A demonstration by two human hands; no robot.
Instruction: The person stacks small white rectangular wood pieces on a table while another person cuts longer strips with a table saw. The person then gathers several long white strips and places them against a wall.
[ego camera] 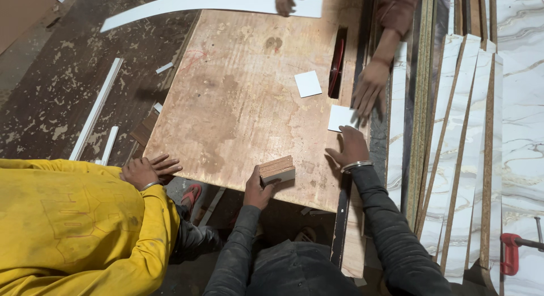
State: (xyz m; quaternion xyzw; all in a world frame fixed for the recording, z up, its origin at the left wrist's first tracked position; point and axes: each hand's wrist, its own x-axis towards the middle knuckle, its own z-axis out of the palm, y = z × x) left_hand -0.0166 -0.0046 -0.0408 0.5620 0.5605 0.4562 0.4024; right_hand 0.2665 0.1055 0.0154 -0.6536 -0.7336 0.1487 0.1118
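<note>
My left hand (258,189) grips a small stack of flat wooden pieces (277,169) at the near edge of the plywood table top (238,103). My right hand (348,148) lies flat on the table, its fingertips at the lower edge of a white square piece (340,117). Another person's hand (368,92) in a brown sleeve reaches down to the same white piece from the far side. A second white square (307,83) lies a little farther off, beside a red saw blade (336,66) standing in a slot.
A person in a yellow shirt (73,228) crouches at the left with a hand (148,170) on the table corner. Another hand (286,0) holds a long curved white strip (209,2) at the far edge. Marble-patterned boards (470,148) stand stacked at the right, near a red clamp (510,253).
</note>
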